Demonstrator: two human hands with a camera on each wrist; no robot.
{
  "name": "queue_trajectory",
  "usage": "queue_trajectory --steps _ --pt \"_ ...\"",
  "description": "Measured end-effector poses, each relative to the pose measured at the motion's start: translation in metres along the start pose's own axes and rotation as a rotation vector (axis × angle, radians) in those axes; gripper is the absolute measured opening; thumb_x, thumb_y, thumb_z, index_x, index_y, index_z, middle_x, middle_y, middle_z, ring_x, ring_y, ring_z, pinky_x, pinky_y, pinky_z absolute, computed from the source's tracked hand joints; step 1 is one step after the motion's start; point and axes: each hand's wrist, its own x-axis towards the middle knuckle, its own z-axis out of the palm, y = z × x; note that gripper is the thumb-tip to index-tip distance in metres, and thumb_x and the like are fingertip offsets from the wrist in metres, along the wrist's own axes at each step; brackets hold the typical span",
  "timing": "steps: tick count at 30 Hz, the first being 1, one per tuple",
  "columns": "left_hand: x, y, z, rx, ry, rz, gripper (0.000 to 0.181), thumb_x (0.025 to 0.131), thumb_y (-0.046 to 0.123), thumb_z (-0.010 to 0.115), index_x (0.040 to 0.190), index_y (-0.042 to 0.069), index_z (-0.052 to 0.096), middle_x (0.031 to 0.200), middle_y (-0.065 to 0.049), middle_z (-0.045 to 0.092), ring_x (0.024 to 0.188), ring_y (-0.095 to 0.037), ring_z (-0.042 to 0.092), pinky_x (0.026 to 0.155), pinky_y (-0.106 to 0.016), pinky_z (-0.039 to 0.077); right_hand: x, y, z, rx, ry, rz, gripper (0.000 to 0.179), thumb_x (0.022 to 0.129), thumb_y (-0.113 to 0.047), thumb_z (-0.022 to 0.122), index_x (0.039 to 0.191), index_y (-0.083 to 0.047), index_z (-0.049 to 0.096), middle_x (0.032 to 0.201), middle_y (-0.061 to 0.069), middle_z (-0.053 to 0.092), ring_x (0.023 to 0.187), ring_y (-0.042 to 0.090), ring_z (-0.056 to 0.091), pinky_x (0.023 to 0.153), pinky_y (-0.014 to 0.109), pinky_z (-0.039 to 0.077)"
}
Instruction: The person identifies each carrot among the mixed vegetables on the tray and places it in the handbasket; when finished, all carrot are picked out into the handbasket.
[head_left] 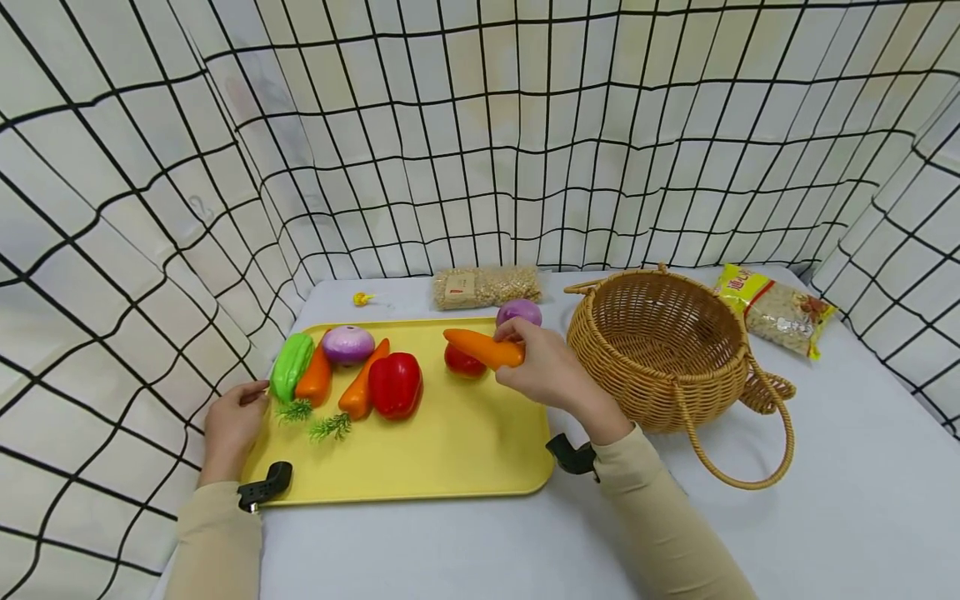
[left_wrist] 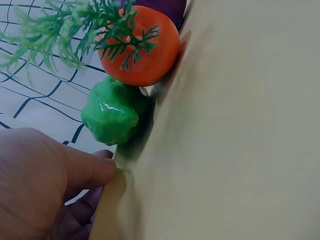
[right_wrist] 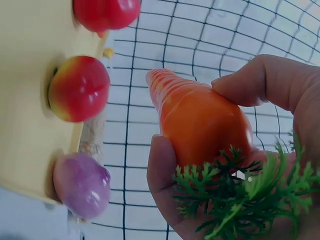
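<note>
The right hand grips a glossy orange carrot by its thick end, thumb and fingers curled round it, holding it over the right part of the tray. It tapers to a ringed tip; the right wrist view shows a feathery green leaf tuft at the thick end, which the hand hides in the head view. The left hand pinches the rim of a flat, yellow, round-cornered tray at its left side; its lower fingers are partly hidden behind the edge.

In the head view, the held carrot partly covers a round red-and-yellow fruit on the tray. A shiny purple onion sits at the far right corner. To the left are a red bell pepper, two leafy-topped orange carrots, another purple onion and a long, ridged green vegetable.

The tray lies on a white table. Behind it are a clear packet of beige grains and a small yellow object, too small to identify. To the right stands a round brown wicker basket, partly covering a yellow-and-red printed packet. White walls under black square netting surround the table, cut off by the frame.
</note>
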Motion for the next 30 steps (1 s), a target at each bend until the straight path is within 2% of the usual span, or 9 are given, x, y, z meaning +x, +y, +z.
queue_trajectory --steps 5,10,18,24,28,30 --pt "-0.001 0.0 0.001 -0.001 0.005 0.0 0.038 0.101 0.013 0.045 0.135 -0.002 0.055 0.125 -0.025 0.057 0.111 -0.036 0.051 0.076 -0.032 0.037 -0.002 0.003 -0.016 0.074 -0.008 0.03 0.041 0.078 -0.012 0.07 0.118 -0.012 0.057 0.113 0.01 0.062 0.093 0.024 0.059 0.079 0.035 0.052" --pt "-0.001 0.001 0.002 -0.007 -0.001 -0.004 0.039 0.101 0.014 0.045 0.135 -0.002 0.055 0.127 -0.025 0.057 0.114 -0.037 0.05 0.078 -0.033 0.038 -0.004 0.01 -0.034 0.146 0.021 0.04 0.041 0.08 -0.009 0.066 0.119 -0.013 0.055 0.122 0.012 0.06 0.099 0.026 0.06 0.082 0.037 0.051" --pt "-0.003 0.0 -0.003 -0.017 -0.006 0.013 0.039 0.101 0.013 0.044 0.136 -0.002 0.054 0.128 -0.025 0.056 0.114 -0.036 0.05 0.079 -0.032 0.038 -0.006 0.017 -0.055 0.085 0.079 -0.011 0.039 0.084 -0.015 0.068 0.123 -0.017 0.061 0.119 0.009 0.062 0.092 0.025 0.061 0.071 0.033 0.051" --pt "-0.001 0.002 -0.003 -0.017 -0.008 0.007 0.04 0.101 0.014 0.044 0.136 -0.002 0.054 0.13 -0.025 0.056 0.115 -0.037 0.05 0.08 -0.034 0.038 -0.012 0.031 -0.071 0.071 0.135 -0.017 0.038 0.086 -0.02 0.07 0.123 -0.019 0.064 0.116 0.007 0.064 0.089 0.024 0.058 0.063 0.032 0.049" --pt "-0.002 0.003 -0.002 -0.019 -0.006 -0.005 0.04 0.101 0.014 0.043 0.136 -0.001 0.054 0.13 -0.024 0.056 0.117 -0.037 0.05 0.082 -0.034 0.038 -0.022 0.043 -0.086 0.046 0.176 -0.03 0.038 0.088 -0.021 0.071 0.125 -0.019 0.065 0.116 0.006 0.065 0.09 0.022 0.056 0.062 0.031 0.047" --pt "-0.002 0.003 -0.002 -0.015 -0.004 -0.01 0.04 0.101 0.013 0.044 0.136 -0.002 0.054 0.13 -0.025 0.056 0.116 -0.037 0.05 0.082 -0.035 0.039 -0.025 0.048 -0.095 0.031 0.184 -0.029 0.039 0.088 -0.022 0.071 0.127 -0.018 0.064 0.117 0.006 0.065 0.093 0.022 0.057 0.066 0.03 0.048"
